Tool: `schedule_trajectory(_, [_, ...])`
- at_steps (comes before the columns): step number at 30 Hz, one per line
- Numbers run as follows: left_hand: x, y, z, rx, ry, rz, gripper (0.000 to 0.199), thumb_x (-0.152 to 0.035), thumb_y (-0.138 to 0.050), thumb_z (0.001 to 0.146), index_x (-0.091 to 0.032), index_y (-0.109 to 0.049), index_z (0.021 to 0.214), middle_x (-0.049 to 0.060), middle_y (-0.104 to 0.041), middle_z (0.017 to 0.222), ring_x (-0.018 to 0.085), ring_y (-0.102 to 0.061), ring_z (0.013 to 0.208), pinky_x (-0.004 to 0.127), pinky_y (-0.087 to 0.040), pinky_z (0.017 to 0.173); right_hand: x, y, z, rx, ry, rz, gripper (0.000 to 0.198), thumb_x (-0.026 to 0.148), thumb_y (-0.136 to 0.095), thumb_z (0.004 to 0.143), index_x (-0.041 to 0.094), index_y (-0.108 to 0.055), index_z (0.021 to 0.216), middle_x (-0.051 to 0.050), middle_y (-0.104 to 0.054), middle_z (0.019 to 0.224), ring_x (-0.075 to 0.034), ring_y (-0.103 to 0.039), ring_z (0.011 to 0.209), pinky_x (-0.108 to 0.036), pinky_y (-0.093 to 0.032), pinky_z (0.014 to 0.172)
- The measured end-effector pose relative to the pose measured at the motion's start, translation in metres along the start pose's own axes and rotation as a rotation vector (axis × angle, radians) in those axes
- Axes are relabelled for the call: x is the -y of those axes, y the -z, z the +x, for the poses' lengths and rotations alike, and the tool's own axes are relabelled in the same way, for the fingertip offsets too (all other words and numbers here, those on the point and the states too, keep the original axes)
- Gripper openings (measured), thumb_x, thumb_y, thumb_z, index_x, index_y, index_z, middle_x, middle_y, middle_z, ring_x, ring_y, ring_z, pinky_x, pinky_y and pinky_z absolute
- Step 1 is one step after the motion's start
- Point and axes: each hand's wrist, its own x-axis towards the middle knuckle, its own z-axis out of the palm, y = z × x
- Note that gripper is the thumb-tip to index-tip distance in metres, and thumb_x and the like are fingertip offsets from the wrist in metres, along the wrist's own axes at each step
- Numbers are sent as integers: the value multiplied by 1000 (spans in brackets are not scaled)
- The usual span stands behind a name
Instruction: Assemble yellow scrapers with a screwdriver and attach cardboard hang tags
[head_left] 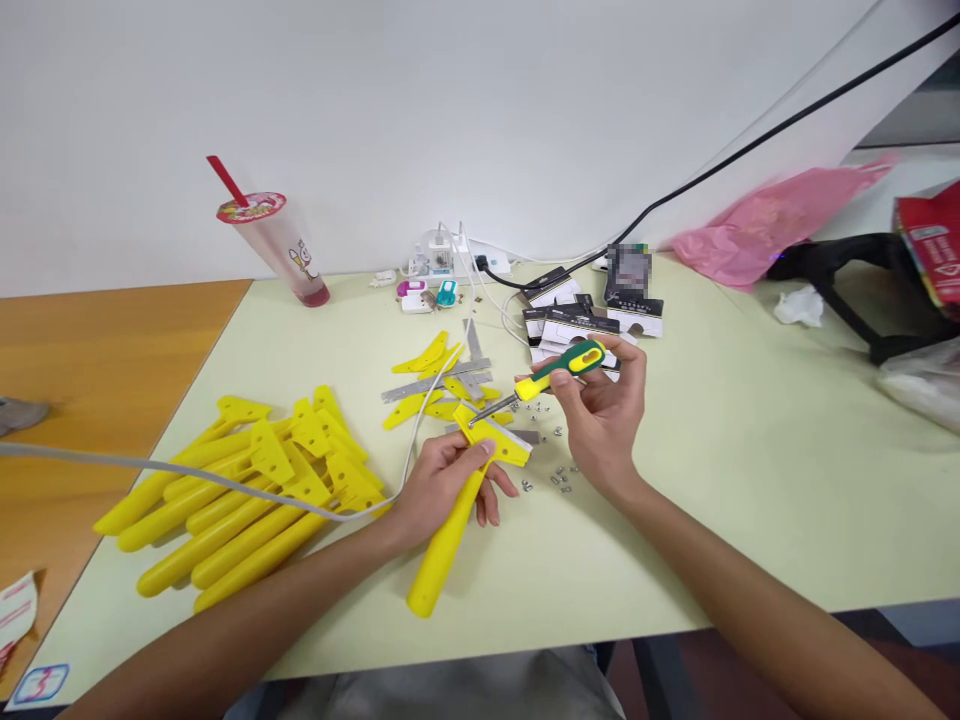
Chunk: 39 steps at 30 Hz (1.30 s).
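Right now the left hand [442, 482] is curled around a yellow scraper handle [450, 535], gripping it near its flat head so the long grip points back toward the person. Just right of it, the right hand [600, 420] is closed on a green-and-yellow screwdriver [559, 370], whose metal tip meets the scraper's head. Small metal screws [559, 478] lie scattered between the two hands. Left of the left hand sits a pile of yellow handles [240, 490], with a white cable [225, 480] trailing across it.
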Motion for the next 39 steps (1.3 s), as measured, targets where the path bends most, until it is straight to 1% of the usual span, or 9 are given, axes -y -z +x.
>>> schedule_trajectory(8, [2, 4, 0, 20, -7, -5, 38, -53, -73, 96, -17, -63, 91, 14, -81, 83, 20, -69, 46, 28, -51, 44, -1, 0, 0, 17, -18, 11, 49, 47, -84, 92, 35, -48, 123, -1, -72, 100, -28, -80, 105, -50, -71, 85])
schedule_trajectory(13, [2, 4, 0, 13, -6, -3, 39, -53, -73, 97, -17, -63, 89, 14, -81, 83, 19, -69, 47, 28, -52, 45, -1, 2, 1, 29, 5, 10, 50, 44, -83, 93, 35, -47, 126, -1, -73, 101, -29, -80, 104, -51, -70, 87])
schedule_trajectory(16, [1, 3, 0, 16, -7, -1, 39, -53, -73, 97, -16, -63, 87, 14, -81, 83, 19, -69, 46, 27, -51, 45, -1, 2, -1, 37, -2, -10, 51, 45, -84, 93, 35, -46, 126, -2, -73, 102, -30, -80, 106, -53, -70, 87])
schedule_trajectory(19, [2, 3, 0, 25, -10, -4, 39, -53, -72, 97, -16, -63, 87, 14, -81, 83, 19, -69, 46, 27, -51, 45, 0, 2, -4, 55, 7, -20, 52, 47, -83, 93, 35, -45, 127, -3, -74, 104, -30, -82, 102, -53, -70, 88])
schedule_trajectory(25, [1, 3, 0, 26, -17, -4, 40, -53, -72, 98, -15, -63, 87, 14, -81, 83, 19, -69, 46, 27, -53, 45, 0, 3, -2, 71, 87, -8, 52, 42, -85, 93, 35, -47, 128, -1, -75, 100, -28, -83, 93, -51, -71, 86])
schedule_trajectory(30, [1, 3, 1, 38, -16, -22, 39, -52, -72, 98, -14, -63, 91, 14, -81, 82, 18, -69, 46, 27, -54, 45, -3, 4, 1, 83, 190, -11, 55, 40, -88, 91, 34, -49, 131, 1, -75, 99, -27, -83, 94, -49, -73, 83])
schedule_trajectory(36, [2, 4, 1, 36, -23, 2, 39, -53, -72, 97, -16, -60, 94, 13, -81, 82, 19, -69, 47, 29, -56, 46, 1, 3, 0, 103, 228, -20, 52, 34, -86, 93, 35, -50, 131, 0, -76, 96, -27, -83, 91, -46, -74, 76])
schedule_trajectory(39, [1, 2, 1, 33, -19, 20, 42, -56, -73, 96, -18, -56, 100, 11, -80, 81, 19, -69, 47, 28, -56, 45, 3, 3, -1, 114, 227, -36, 51, 33, -85, 94, 34, -49, 131, 0, -76, 96, -27, -83, 87, -46, -73, 75])
